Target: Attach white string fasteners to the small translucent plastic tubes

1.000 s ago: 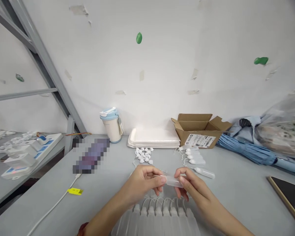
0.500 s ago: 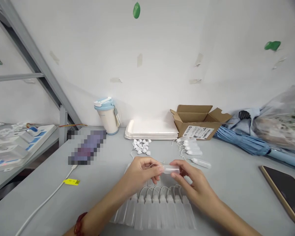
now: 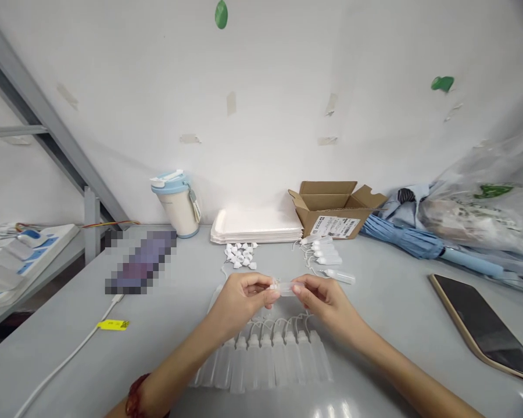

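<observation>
A small translucent bottle (image 3: pixel 286 288) is lying crosswise between both hands, just beyond a near row of longer bottles (image 3: pixel 279 366). The left hand (image 3: pixel 246 293) is pinching its whitish left end, fingers curled; the right hand (image 3: pixel 325 296) is pinching its right end between thumb and fingertips. Seemingly plastic, it is probably being light, slightly squeezable and slick, its rounded barrel offering the surest hold. Farther off, white caps (image 3: pixel 239 255) are sitting clustered.

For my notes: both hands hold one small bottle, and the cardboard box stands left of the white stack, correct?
Not quite: the head view shows the cardboard box right of the white stack. The left hand and right hand do hold one small bottle.
</observation>
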Demonstrator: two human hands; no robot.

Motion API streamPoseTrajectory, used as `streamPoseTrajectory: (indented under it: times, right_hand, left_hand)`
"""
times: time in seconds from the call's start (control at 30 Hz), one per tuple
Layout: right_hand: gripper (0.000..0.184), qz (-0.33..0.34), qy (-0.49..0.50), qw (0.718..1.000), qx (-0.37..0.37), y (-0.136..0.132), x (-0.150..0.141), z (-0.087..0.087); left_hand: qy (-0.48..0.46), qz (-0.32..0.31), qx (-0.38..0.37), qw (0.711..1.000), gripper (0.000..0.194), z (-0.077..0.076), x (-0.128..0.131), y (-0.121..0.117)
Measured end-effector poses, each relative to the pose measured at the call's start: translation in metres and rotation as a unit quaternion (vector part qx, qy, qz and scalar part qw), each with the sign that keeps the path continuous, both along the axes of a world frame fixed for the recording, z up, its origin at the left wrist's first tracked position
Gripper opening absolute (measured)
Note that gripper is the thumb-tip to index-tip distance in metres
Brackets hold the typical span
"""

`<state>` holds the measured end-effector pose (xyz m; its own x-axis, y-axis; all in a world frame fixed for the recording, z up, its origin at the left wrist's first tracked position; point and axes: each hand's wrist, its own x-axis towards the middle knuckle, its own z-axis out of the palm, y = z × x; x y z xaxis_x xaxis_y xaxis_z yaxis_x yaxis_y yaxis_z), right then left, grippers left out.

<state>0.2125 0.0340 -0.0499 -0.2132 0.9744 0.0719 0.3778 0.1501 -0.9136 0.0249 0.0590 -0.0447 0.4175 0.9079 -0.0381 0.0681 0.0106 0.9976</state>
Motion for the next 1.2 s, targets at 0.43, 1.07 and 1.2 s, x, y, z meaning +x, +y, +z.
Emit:
streamPoseTrajectory:
  times: [0.43, 1.07, 1.2]
  right_hand:
    - [0.030, 0.000, -0.056, 0.994, 0.095, -0.003, 0.001, 0.004]
    - [0.022, 0.013, -0.073, 0.982, 0.176, -0.007, 0.000, 0.002]
    - [0.022, -0.002, -0.070, 0.980, 0.188, -0.007, 0.002, 0.005]
  left_hand:
    - [0.070, -0.075, -0.002, 0.995, 0.031, 0.004, -0.001, -0.004]
    - [0.075, 0.028, 0.056, 0.995, 0.034, 0.009, 0.003, -0.006]
    - [0.029, 0.017, 0.027, 0.999, 0.034, 0.010, 0.003, -0.004]
